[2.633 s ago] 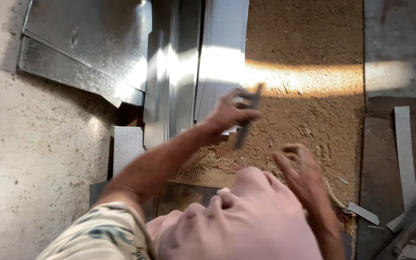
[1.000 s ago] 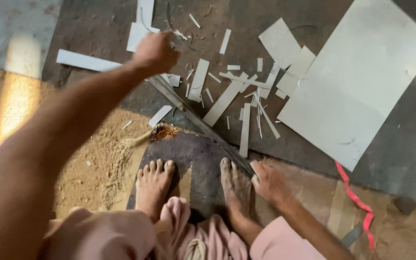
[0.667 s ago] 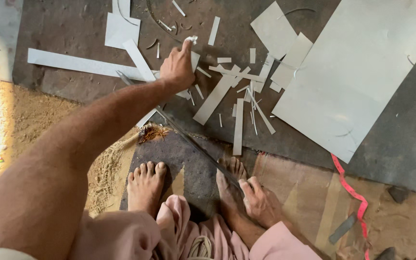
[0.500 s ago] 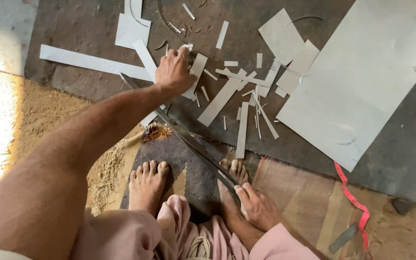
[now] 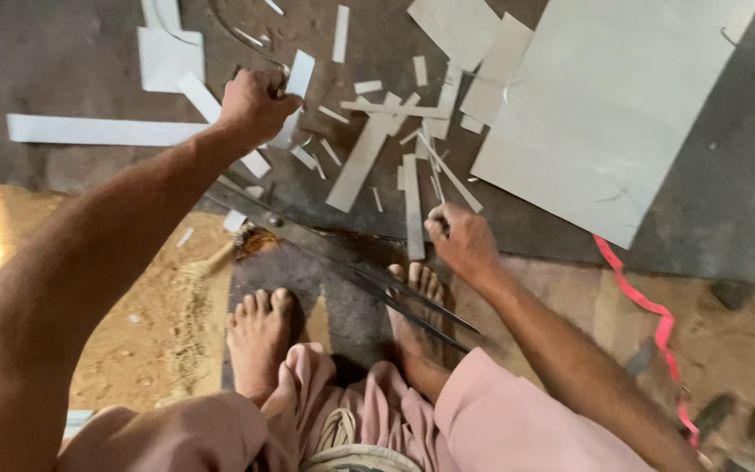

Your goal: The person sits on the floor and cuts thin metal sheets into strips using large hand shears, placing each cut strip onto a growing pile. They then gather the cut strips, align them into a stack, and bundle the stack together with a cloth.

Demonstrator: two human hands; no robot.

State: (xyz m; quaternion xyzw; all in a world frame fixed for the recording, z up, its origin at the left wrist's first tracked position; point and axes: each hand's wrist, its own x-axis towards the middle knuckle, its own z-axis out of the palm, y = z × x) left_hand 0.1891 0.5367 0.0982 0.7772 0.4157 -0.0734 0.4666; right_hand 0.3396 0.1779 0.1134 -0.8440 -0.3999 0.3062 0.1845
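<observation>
My left hand [image 5: 253,105] reaches forward, closed in a fist around the near end of a pale sheet-metal strip [image 5: 301,72] among scattered offcuts. My right hand [image 5: 460,240] rests low on the floor with curled fingers. Its thumb touches the near end of a narrow strip [image 5: 412,188], and I cannot see whether it grips it. Long dark shears [image 5: 369,275] lie diagonally on the floor between my hands, their blades passing over my right foot [image 5: 417,319]. My left foot [image 5: 259,336] stands on a dark mat [image 5: 312,271].
A large grey metal sheet [image 5: 605,114] lies at the far right, with smaller sheets [image 5: 474,44] beside it. A long strip [image 5: 98,131] lies at the left. Several short offcuts [image 5: 369,149] litter the dark floor. A red strap [image 5: 648,306] trails at the right. Sandy ground [image 5: 150,323] is at the left.
My left hand has drawn back slightly and closed on a strip. My right hand has moved forward from beside my foot to the narrow strips. The view has shifted down a little.
</observation>
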